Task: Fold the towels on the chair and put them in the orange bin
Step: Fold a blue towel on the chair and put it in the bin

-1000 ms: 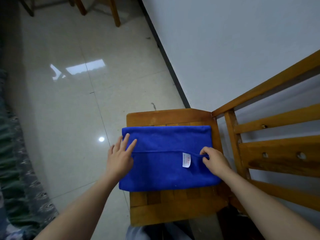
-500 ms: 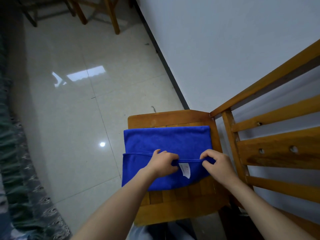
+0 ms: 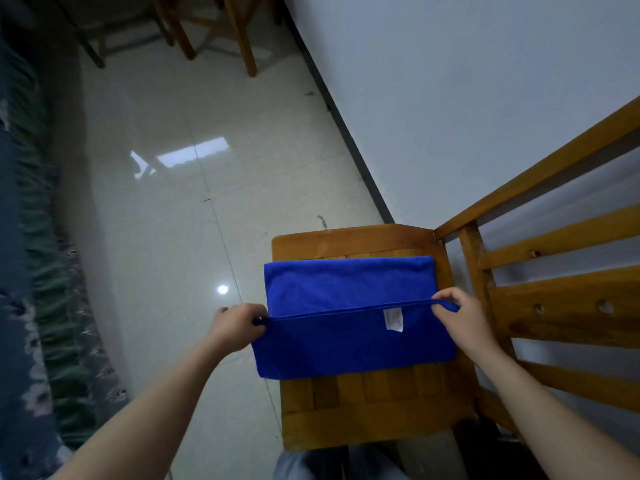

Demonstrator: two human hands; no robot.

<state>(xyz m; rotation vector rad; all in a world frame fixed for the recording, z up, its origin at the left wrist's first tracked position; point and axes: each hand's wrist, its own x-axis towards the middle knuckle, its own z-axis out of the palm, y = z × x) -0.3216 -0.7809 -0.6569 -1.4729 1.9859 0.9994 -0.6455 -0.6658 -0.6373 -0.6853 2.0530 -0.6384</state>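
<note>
- One blue towel (image 3: pixel 346 348) is lying folded on the seat of one wooden chair (image 3: pixel 363 420), with its left end overhanging the seat's left edge.
- Two hands are gripping it. The left hand (image 3: pixel 239 323) is pinching the upper layer's hem just past the chair's left edge, and the right hand (image 3: pixel 462 318) is pinching the same hem at the end beside the chair back.
- The hem is running taut across the seat between the hands.
- One white label (image 3: pixel 393 319) is hanging from the hem, near the right hand.
</note>
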